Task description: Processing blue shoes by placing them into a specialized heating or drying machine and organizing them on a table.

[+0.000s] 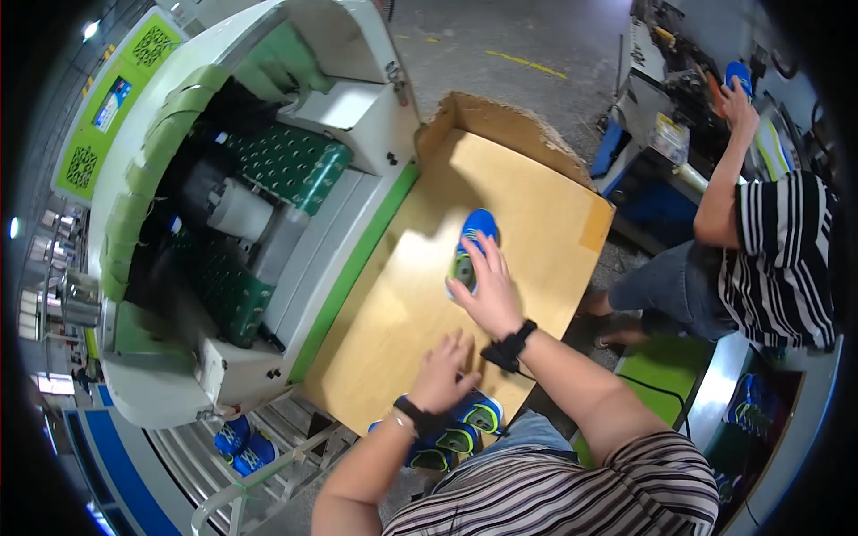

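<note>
A blue sneaker (478, 223) with yellow-green laces and a grey-green opening lies on the tan board, its toe pointing away from me. My right hand (491, 295) holds it near the heel, the thumb on its left and the fingers along its right side. Nearer to me, my left hand (441, 372) hovers over the board with its fingers apart and nothing in them. Just beyond that wrist, by the board's near edge, several more blue sneakers (458, 438) with green collars stand close together, partly covered by my arm. Dark bands circle both my wrists.
A white and green machine (357, 112) with dark green perforated belts borders the board (545, 214) on the left. Two blue sneakers (243, 445) sit on a metal rack below it. At right, a co-worker (778, 259) in stripes raises a blue shoe (737, 75). A cable hangs by my right arm.
</note>
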Motion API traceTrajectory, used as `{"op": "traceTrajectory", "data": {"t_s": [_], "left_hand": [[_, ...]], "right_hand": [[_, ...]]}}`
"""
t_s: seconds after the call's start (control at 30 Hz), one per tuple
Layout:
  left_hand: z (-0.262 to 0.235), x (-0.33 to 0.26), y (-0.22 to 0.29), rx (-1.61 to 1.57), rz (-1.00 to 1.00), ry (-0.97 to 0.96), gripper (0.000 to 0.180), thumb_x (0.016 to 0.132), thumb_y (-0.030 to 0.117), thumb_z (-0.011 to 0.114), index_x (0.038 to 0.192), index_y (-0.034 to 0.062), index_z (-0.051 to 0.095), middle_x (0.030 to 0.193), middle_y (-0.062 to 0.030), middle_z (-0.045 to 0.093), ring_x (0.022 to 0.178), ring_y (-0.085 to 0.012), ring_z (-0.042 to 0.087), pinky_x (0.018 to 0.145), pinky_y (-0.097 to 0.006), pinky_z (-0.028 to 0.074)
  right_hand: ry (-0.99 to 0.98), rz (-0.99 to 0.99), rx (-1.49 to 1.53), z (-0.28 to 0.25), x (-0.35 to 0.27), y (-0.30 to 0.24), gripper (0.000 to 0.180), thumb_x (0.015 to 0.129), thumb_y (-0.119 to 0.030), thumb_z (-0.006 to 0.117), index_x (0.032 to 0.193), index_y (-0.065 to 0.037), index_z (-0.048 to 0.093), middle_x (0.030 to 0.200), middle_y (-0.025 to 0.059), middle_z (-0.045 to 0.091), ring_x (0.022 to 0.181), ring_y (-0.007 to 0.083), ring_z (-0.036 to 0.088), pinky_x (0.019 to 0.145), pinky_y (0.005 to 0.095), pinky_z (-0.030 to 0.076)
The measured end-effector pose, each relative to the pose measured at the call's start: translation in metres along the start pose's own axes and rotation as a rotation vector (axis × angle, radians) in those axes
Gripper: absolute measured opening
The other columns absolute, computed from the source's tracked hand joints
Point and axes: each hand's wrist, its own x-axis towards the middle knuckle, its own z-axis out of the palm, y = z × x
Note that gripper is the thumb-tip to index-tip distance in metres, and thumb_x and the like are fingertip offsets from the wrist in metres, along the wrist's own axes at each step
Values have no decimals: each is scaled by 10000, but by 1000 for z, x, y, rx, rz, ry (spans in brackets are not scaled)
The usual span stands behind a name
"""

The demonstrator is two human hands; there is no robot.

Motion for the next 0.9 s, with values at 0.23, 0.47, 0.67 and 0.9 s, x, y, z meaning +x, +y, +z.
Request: {"op": "traceTrajectory", "data": {"t_s": [0.23, 0.47, 0.67, 0.9], "left_hand": [[37, -120, -2, 11, -235, 204, 625, 904, 433, 645, 1443, 171, 470, 1522, -180, 385, 1403, -447, 333, 1101, -613, 263], [87, -147, -14, 65, -324, 299, 602, 933, 496, 557, 1436, 173, 484, 1547, -154, 366, 1428, -452, 276, 1082, -636, 286], [89, -149, -28, 4, -256, 428, 574, 939, 490, 547, 1381, 124, 537, 1519, -161, 408, 1404, -454, 315, 1059, -628, 327], [80, -145, -33, 54, -164, 315, 509, 975, 456, 516, 1379, 148, 551, 1499, -178, 433, 1410, -493, 280, 1107, -532, 340]], "right_hand": [[1, 265, -468, 45, 17, 12, 1012, 725, -298, 813, 1554, -238, 235, 1607, 153, 192, 1441, 415, 237, 1104, 614, 271], [-138, 162, -53, 12, -33, 58, 613, 727, -7, 668, 1308, -56, 479, 1278, 240, 509, 1207, 419, 500, 1048, 430, 426], [-371, -9, 1, -24, -164, 13, 598, 712, -34, 677, 1283, -53, 499, 1295, 237, 507, 1219, 413, 499, 1056, 420, 427], [-284, 31, -118, -35, -222, -6, 618, 710, -41, 677, 1298, -86, 494, 1348, 220, 486, 1246, 407, 493, 1054, 424, 434]]}}
